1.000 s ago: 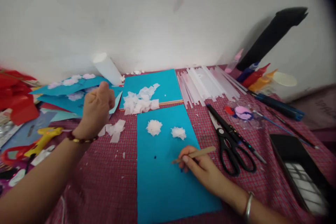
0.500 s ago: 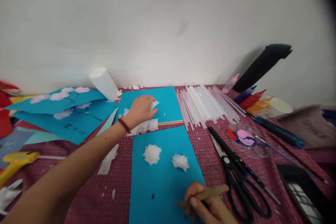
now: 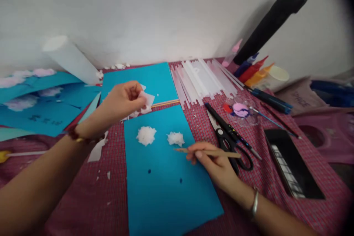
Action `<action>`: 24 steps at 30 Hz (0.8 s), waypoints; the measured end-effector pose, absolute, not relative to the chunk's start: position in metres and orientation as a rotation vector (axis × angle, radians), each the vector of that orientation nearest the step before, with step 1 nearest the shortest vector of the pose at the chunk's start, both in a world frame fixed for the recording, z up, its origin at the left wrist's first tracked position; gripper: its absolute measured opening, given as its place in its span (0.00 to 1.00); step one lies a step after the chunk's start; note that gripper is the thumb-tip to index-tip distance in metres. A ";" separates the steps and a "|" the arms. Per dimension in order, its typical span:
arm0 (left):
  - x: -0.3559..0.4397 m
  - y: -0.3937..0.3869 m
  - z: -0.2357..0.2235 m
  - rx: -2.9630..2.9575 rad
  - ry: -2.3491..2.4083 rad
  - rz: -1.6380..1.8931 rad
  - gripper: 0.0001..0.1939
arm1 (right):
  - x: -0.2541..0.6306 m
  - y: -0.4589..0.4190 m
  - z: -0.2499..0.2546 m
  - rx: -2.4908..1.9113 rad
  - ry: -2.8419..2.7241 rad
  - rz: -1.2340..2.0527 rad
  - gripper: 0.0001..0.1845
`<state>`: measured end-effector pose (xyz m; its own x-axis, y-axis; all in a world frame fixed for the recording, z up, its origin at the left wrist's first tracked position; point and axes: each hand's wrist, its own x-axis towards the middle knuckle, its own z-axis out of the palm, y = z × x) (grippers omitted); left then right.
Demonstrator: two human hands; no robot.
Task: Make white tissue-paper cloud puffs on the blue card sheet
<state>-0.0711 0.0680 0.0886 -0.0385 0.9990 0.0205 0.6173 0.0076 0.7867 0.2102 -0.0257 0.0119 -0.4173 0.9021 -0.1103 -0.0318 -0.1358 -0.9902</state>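
Observation:
My left hand [image 3: 125, 97] pinches a small piece of white tissue paper [image 3: 148, 98] above the back edge of a blue sheet [image 3: 155, 195]. My right hand [image 3: 207, 156] grips a thin wooden stick [image 3: 218, 153], its pointed tip to the left over that sheet. Two fluffy white paper tufts sit on the sheet, a left tuft [image 3: 146, 135] and a right tuft [image 3: 175, 138]. Nearer me are two dark spots, one [image 3: 149, 171] left and one [image 3: 180, 180] right. Behind lies another blue sheet [image 3: 160, 73], partly hidden by my left hand.
Black scissors [image 3: 221, 132] and a patterned pen lie right of the sheet, with a phone [image 3: 293, 166] farther right. Glue-gun sticks or similar translucent strips [image 3: 201, 81] lie behind. A paint palette [image 3: 240, 110], paint bottles [image 3: 253, 70], a white roll [image 3: 70, 59] and decorated blue cards [image 3: 49, 114] surround the work.
My left hand has lifted from the back blue sheet and come nearer, now with tissue paper in its fingers. My right hand with the stick has moved up the sheet. The view has shifted.

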 end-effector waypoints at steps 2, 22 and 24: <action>-0.061 0.035 0.086 1.573 1.560 0.794 0.05 | 0.211 -0.022 0.010 -1.017 -1.492 1.534 0.08; -0.037 -0.003 0.050 1.769 1.300 0.315 0.08 | 0.203 -0.015 0.000 -1.073 -1.809 1.139 0.09; -0.031 -0.006 0.047 1.716 1.290 0.306 0.10 | 0.203 -0.015 -0.001 -1.091 -1.798 1.136 0.09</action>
